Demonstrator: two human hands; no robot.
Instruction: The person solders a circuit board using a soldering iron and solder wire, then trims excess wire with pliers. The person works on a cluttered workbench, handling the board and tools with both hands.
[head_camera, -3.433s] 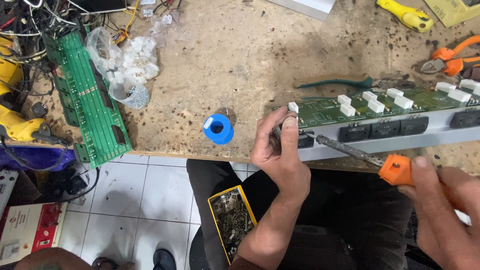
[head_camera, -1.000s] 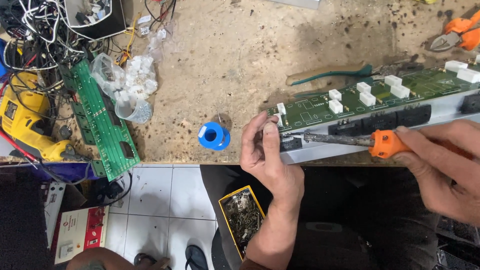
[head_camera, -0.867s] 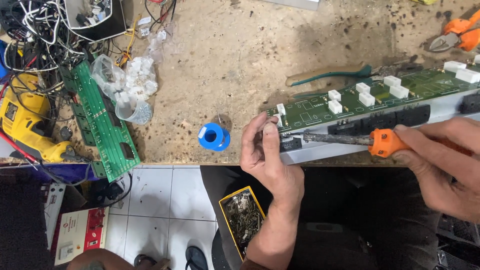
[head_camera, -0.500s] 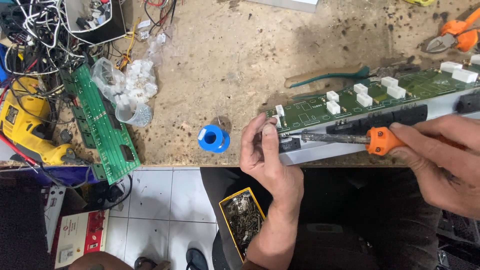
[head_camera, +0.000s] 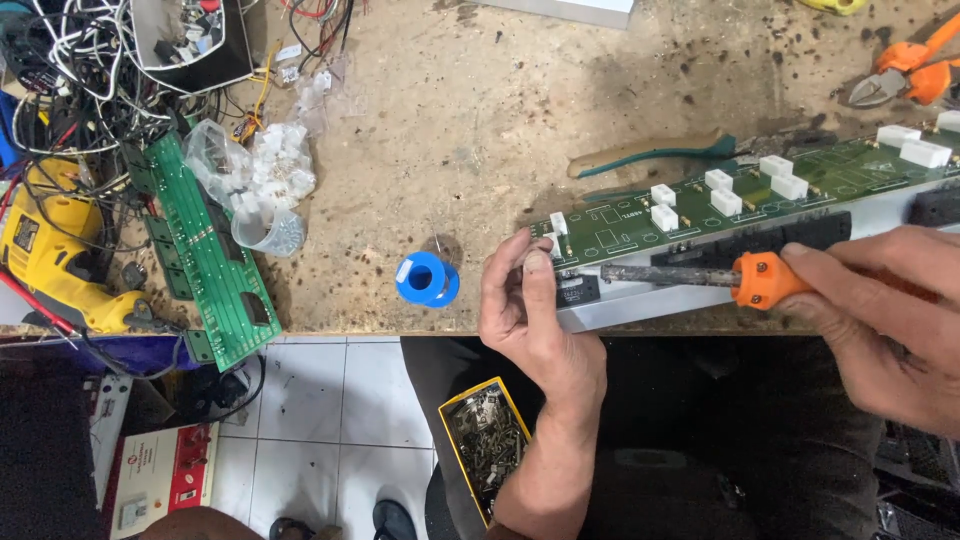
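1. The board (head_camera: 760, 195) is laid along the near right edge of the bench (head_camera: 500, 120), on a grey rail (head_camera: 660, 300).
2. Its left end is pinched by the left hand (head_camera: 535, 320), fingers closed on it.
3. The iron (head_camera: 700, 277) is gripped at its orange handle by the right hand (head_camera: 885, 320), tip pointed left toward the left fingers.
4. A blue spool (head_camera: 427, 279) is seen just left of the left hand; green pliers (head_camera: 660, 155) lie beyond the board.

A worn, stained wooden workbench (head_camera: 480, 130) stands over a white tiled floor (head_camera: 330, 400).
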